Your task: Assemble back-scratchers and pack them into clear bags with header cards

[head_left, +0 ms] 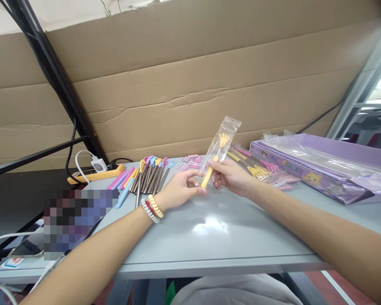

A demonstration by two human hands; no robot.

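A yellow hand-shaped back scratcher [210, 169] sits inside a clear plastic bag [230, 125], tilted with its claw upward. My right hand [230, 174] pinches it around the upper part of the yellow handle, through the bag. At the handle's lower end, my left hand [184, 186] has its fingers curled against the bag's left edge, with the thumb just under the handle end. Left of it lie several unwrapped back scratchers [150, 178] with brown rods and coloured claws. Bagged back scratchers [254, 165] with yellow and pink claws rest beyond my right hand.
A purple box [320, 182] holding clear bags stands at the right. Small pink cards [192, 161] lie at the back of the grey table [222, 245]. Coloured handle tubes [123, 186], an orange power strip [95, 174] and a pixelated area are at left. Cardboard [178, 84] walls the back.
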